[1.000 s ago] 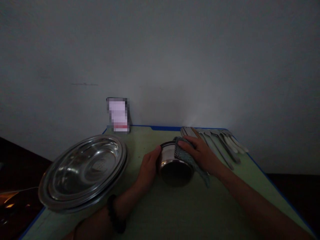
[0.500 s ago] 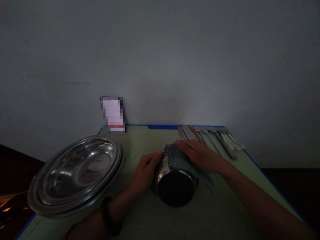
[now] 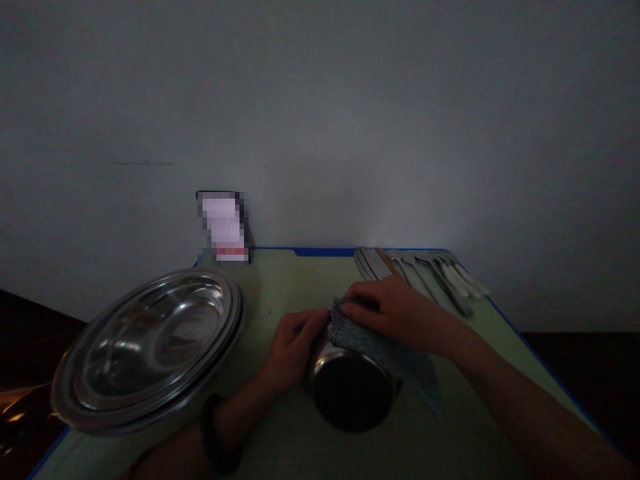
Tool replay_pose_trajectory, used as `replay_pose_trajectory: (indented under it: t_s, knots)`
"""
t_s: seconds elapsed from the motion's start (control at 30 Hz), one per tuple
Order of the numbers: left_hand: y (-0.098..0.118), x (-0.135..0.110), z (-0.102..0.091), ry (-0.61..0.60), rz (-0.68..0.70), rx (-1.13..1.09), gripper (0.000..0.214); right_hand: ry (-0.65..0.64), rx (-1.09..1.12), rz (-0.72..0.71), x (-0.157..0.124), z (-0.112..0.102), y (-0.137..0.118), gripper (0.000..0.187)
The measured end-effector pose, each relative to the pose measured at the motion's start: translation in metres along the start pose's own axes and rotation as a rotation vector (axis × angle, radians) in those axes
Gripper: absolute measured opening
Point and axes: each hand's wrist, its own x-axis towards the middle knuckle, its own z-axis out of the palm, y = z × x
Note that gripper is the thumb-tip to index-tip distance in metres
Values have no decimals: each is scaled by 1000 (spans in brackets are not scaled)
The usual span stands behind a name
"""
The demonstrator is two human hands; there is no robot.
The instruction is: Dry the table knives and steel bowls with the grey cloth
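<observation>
A shiny metal cup [image 3: 353, 393] is tilted with its dark round end facing me, low in the middle of the view. My left hand [image 3: 296, 341] is closed around its left side. Over the cup's upper side lies a blue-grey cloth [image 3: 387, 353] with a checked edge, its loose corner hanging to the right. My right hand [image 3: 397, 310] pinches this cloth between thumb and fingers and presses it against the cup. The cup's far end is hidden behind the hands and cloth.
A stack of large steel basins [image 3: 150, 347] stands on the left of the pale green table [image 3: 280, 280]. Behind it a phone [image 3: 225, 227] with a blurred screen leans on the wall. Knives [image 3: 370, 263], chopsticks and several spoons and forks [image 3: 450, 277] lie at the back right.
My right hand has lifted and bent its fingers, the thumb now showing on the cloth. The cloth's loose corner hangs lower and further right, and the cup's dark end has dropped slightly.
</observation>
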Motion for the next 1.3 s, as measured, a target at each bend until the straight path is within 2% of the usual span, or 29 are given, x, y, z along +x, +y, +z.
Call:
replay_pose_trajectory:
  t_s: [0.1,0.23,0.33,0.4,0.5,0.63,0.87,1.07,1.3]
  knots:
    - [2,1,-1,103,-3,1,39,15,1,-34,2,0,6,25]
    - [6,7,-4,279,-2,10,38,126,24,-19,10,9,21,29]
    - [9,9,-5,370,5,20,38,179,189,26,15,18,29,30]
    - [10,9,-4,389,10,22,38,192,280,33,17,20,31,29]
    - [9,6,-1,334,10,17,40,191,275,14,15,14,28,30]
    - [2,2,0,185,25,15,41,138,185,-23,8,5,19,32]
    - [-4,0,-2,8,84,20,38,74,116,10,4,9,6,36]
    - [-4,-1,-2,-35,72,13,39,-5,130,2,4,9,9,35]
    - [-2,-1,1,33,6,-40,38,-30,217,-45,7,8,15,33]
